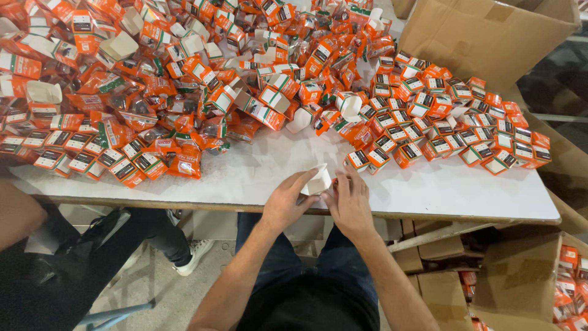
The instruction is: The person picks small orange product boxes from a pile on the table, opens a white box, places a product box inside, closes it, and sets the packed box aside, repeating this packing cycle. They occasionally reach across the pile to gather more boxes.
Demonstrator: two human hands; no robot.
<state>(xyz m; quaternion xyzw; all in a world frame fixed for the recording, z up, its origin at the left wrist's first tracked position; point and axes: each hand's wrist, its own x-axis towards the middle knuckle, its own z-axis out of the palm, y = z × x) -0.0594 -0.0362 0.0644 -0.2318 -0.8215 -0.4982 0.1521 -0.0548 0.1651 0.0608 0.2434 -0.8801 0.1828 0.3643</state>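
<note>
Cardboard: white on its inner face, a small open box (318, 179) sits between both hands at the near edge of the table (429, 190), well in front of the orange heap.
Left hand (286, 202): fingers pinched on the left wall of the small open box, thumb underneath, palm resting on the table edge.
Right hand (349, 202): close against the left hand, fingertips closed on the right side and flap of the same box; the two hands are together on it.
Step in hand: judged from the grip, a carton is being shaped or its flap folded, not yet closed.
Next move calls for: a steady pinch from the left hand while the right hand tucks the flap in square; thin card creases easily.
Orange heap (153, 79): loose orange cartons, clear packets and open white-lined boxes, spread far behind and to the left of the small open box.
Sorted rows (453, 116): closed orange cartons lined up behind and to the right of the small open box.
Brown carton (484, 37): large, at the far right corner, beyond the sorted rows.
Other person: a dark trouser leg and white shoe (196, 251) left of the small open box, below the table.
</note>
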